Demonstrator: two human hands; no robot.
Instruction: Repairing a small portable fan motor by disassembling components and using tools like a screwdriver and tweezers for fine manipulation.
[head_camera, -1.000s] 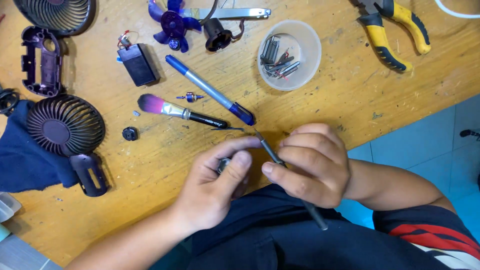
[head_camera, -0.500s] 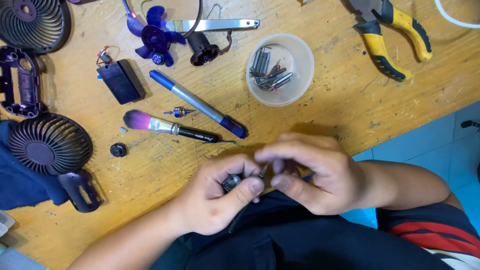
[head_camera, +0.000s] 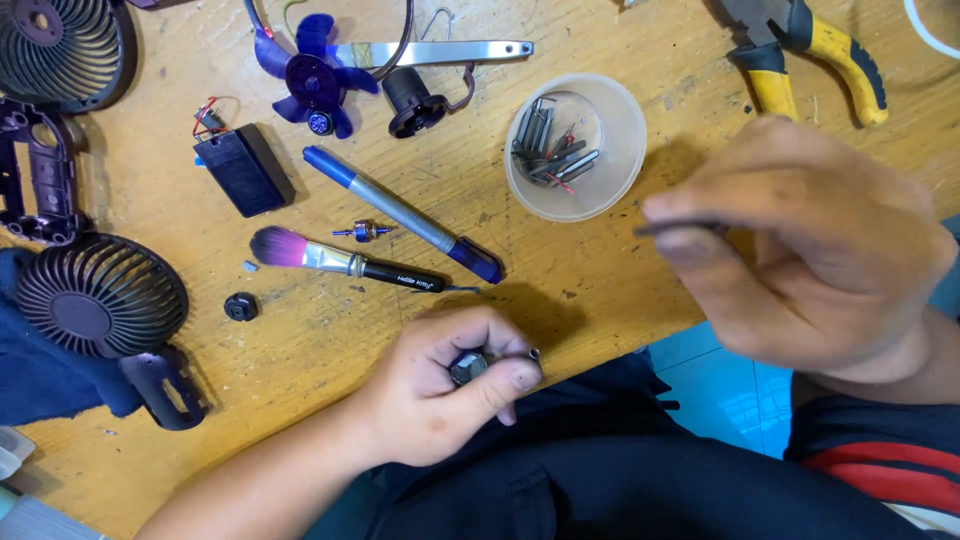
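Fingers of the left hand (head_camera: 440, 395) are curled shut around a small dark motor-like part (head_camera: 467, 367), thumb and forefinger pinching it at the near edge of the wooden table (head_camera: 620, 290), just above the person's dark lap. Fingers of the right hand (head_camera: 800, 240) are pinched closed on a thin dark tool shaft (head_camera: 680, 228); only a short length shows, pointing left, and the hand is blurred, so the tool's tip cannot be made out. This hand is raised over the table's right side, just beside a translucent plastic cup (head_camera: 620, 130) that holds a cluster of metal screwdriver bits (head_camera: 550, 150). The two hands are well apart. Between them and further back on the table: a blue-and-silver pen-shaped driver (head_camera: 400, 213) lying diagonally, and nearer the left hand a brush with pink-purple bristles (head_camera: 340, 262) and black handle. A tiny metal spindle (head_camera: 364, 231) lies between brush and driver. A small black round knob (head_camera: 240, 306) sits left of the brush. Behind these: a black battery block (head_camera: 243, 170) with red wire, a blue fan blade (head_camera: 312, 72), a black round cap (head_camera: 412, 100), a flat metal bar (head_camera: 440, 52). At left: a round black fan grille (head_camera: 100, 295) partly on dark blue cloth (head_camera: 40, 370). Yellow-handled pliers (head_camera: 810, 50) lie at the far right.
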